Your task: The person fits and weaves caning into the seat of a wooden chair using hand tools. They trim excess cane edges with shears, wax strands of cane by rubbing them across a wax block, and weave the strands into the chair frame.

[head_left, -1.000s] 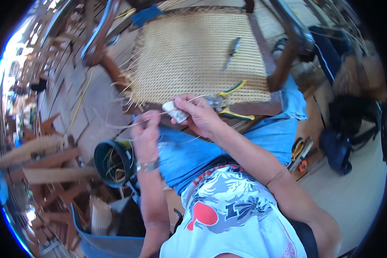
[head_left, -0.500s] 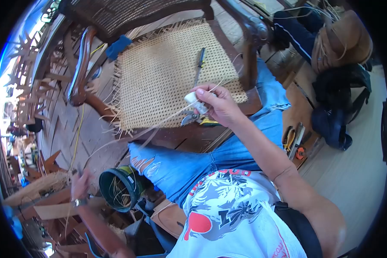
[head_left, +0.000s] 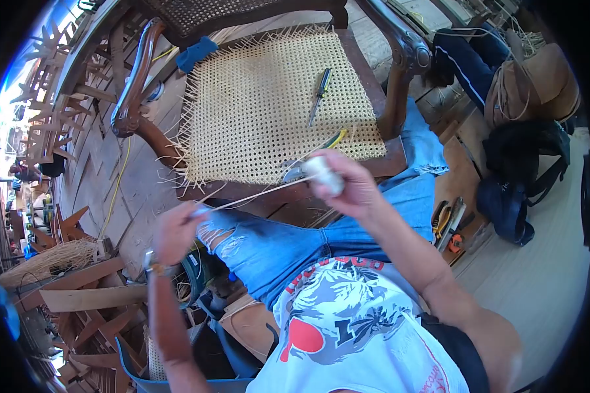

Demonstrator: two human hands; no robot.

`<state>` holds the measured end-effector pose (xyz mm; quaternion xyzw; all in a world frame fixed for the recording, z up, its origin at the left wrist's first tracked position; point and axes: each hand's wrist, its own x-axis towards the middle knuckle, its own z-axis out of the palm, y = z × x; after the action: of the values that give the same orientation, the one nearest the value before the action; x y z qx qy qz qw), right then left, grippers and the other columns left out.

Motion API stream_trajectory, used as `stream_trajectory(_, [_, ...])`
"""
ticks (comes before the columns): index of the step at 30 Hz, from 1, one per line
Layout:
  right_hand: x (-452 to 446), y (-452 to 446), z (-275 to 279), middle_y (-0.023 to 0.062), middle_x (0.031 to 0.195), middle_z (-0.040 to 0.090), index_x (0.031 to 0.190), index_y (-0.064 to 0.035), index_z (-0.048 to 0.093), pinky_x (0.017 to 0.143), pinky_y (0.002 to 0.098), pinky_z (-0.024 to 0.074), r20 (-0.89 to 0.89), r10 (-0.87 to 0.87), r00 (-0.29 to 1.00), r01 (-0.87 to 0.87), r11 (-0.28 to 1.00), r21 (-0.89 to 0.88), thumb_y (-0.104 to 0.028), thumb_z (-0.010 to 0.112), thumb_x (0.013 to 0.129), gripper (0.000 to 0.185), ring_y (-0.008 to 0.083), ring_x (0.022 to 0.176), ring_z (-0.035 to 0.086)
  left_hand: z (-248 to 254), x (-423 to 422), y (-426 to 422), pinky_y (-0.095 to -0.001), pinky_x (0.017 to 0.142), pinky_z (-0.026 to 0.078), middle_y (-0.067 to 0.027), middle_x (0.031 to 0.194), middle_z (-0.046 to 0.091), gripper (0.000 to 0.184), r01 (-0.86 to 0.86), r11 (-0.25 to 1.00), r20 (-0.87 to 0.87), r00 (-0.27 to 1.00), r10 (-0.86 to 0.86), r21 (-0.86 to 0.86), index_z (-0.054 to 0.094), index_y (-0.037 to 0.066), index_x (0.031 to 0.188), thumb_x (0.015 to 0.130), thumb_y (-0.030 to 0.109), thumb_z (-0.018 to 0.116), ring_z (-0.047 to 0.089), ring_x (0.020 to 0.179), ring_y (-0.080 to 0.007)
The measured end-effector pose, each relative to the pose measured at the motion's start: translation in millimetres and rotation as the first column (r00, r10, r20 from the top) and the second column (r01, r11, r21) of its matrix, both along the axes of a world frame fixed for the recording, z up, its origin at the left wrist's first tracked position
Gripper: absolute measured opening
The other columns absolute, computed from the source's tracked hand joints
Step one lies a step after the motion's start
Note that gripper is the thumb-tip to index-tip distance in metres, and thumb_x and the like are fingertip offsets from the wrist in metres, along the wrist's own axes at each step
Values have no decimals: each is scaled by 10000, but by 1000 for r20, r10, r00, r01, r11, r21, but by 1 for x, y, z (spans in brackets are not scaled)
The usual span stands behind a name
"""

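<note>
My right hand (head_left: 354, 190) is closed around a small white container (head_left: 326, 175), slightly blurred, just over the front edge of the chair seat. A thin cane strand (head_left: 255, 194) runs nearly straight from the container to my left hand (head_left: 177, 232), whose fingers are pinched on it above my left knee. Woven cane (head_left: 255, 111) covers the seat, with frayed ends along its edges. On the weave lies a screwdriver (head_left: 320, 92) with a dark and yellow handle. Beside my right hand, a cutting tool with a yellow handle (head_left: 337, 138) is partly hidden.
A blue cloth (head_left: 196, 54) sits at the seat's back left corner. Wooden chair arms (head_left: 137, 78) rise on both sides. A dark green bucket (head_left: 193, 265) stands below my left hand. Hand tools (head_left: 449, 223) lie to the right; wood pieces (head_left: 78, 301) are piled at lower left.
My left hand has come up and right from beside the bucket, and the strand is now straighter. My right hand has shifted slightly right and down with the white container.
</note>
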<state>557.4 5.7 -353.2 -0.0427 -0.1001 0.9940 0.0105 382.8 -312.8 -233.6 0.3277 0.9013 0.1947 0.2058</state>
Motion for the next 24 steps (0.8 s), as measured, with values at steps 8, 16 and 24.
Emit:
stream_trajectory(8, [69, 89, -32, 142, 1044, 710, 1205, 9, 651, 662, 315, 589, 98, -272, 957, 231, 925, 302, -248, 677, 999, 330, 226, 821, 700, 8, -176, -405, -441, 788, 554, -182, 970, 764, 356, -569, 719, -663, 721, 201, -400, 725, 35, 1212, 919, 237, 742, 727, 865, -355])
stream_trajectory(16, [15, 41, -29, 143, 1070, 725, 1185, 4, 670, 718, 337, 617, 195, -235, 952, 128, 888, 442, -210, 685, 1001, 283, 211, 882, 711, 16, -81, -22, -331, 953, 514, -116, 1161, 750, 443, -210, 954, -137, 960, 242, 214, 690, 25, 1289, 957, 317, 725, 690, 1073, -183])
stream_trajectory(24, [-4, 9, -32, 136, 1054, 735, 1215, 0, 654, 748, 329, 610, 166, -216, 962, 118, 879, 461, -194, 650, 1024, 273, 213, 850, 727, -36, 34, 170, -358, 755, 534, -147, 962, 747, 273, 231, 928, 312, 894, -321, 293, 728, 37, 1120, 984, 270, 686, 709, 836, -222])
